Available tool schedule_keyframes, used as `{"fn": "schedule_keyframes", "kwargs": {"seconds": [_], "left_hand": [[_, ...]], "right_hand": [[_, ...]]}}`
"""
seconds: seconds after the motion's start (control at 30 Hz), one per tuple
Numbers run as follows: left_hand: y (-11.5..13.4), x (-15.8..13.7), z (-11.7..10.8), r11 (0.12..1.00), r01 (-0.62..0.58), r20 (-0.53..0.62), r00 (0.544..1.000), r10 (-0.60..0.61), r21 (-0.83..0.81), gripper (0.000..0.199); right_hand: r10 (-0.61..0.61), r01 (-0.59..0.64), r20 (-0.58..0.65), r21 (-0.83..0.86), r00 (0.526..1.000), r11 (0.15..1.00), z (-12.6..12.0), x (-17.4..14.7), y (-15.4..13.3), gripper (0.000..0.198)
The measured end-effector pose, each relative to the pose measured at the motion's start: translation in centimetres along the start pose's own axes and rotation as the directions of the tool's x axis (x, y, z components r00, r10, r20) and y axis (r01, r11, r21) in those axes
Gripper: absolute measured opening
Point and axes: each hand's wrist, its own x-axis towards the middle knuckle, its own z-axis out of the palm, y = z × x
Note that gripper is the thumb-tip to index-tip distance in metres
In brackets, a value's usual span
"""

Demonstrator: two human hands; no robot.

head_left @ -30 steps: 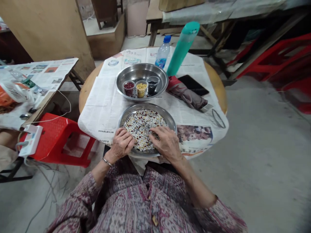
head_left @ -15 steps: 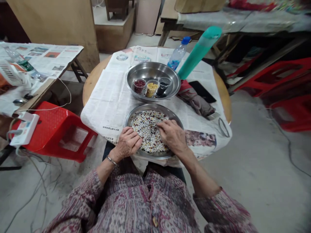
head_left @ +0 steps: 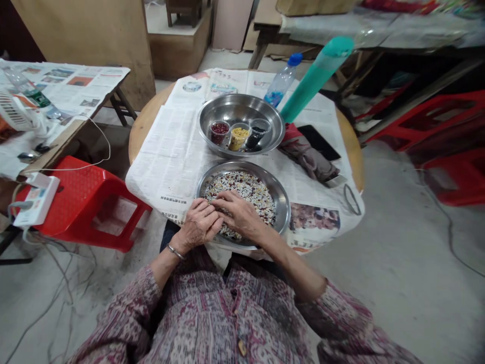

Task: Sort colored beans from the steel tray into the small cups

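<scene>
A shallow steel basin (head_left: pixel 283 215) in front of me holds mixed white, dark, red and yellow grains and beans (head_left: pixel 257 189). At the basin's near left rim, my left hand (head_left: pixel 199 222) is closed with its fingers curled; whatever is inside is hidden. My right hand (head_left: pixel 239 215) reaches over the grains, its bent fingertips meeting the left hand's fingers, and anything pinched in them is too small to see. Just beyond, a deeper steel bowl (head_left: pixel 237 107) contains clear cups of red beans (head_left: pixel 220 132), yellow beans (head_left: pixel 238 139) and black beans (head_left: pixel 257 135).
Newspaper (head_left: pixel 166 146) covers the round table. Right of the bowl are a bottle with a blue cap (head_left: pixel 280 81), a long green cylinder (head_left: pixel 316 78), a dark phone (head_left: pixel 319 142) and a grey folded item (head_left: pixel 308 156). A red stool (head_left: pixel 83 202) with a power strip stands left.
My right hand has moved left across the basin from the grains to my left hand. The left hand stays at the rim.
</scene>
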Motion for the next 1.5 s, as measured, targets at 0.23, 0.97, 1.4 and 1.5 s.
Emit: {"fn": "schedule_keyframes", "kwargs": {"seconds": [0.23, 0.97, 1.4, 1.5], "left_hand": [[-0.1, 0.3, -0.2, 1.0, -0.018, -0.027, 0.999, 0.017, -0.023, 0.028], [-0.1, 0.6, -0.3, 1.0, -0.017, -0.029, 0.999, 0.016, -0.018, 0.03], [-0.1, 0.5, -0.3, 1.0, -0.016, -0.038, 0.999, 0.016, -0.003, 0.03], [-0.1, 0.4, -0.2, 1.0, -0.013, -0.04, 0.999, 0.013, -0.008, 0.031]], "right_hand": [[-0.076, 0.088, 0.06, -0.234, 0.995, 0.968, -0.3, 2.9, 1.2, 0.024], [0.391, -0.362, -0.131, 0.198, 0.911, 0.911, -3.2, -2.3, 2.0, 0.017], [0.393, -0.395, -0.096, -0.418, 0.915, 0.818, -4.1, -1.2, 6.6, 0.035], [0.47, -0.44, -0.048, -0.447, 0.881, 0.779, -4.1, -2.5, 5.8, 0.027]]}}
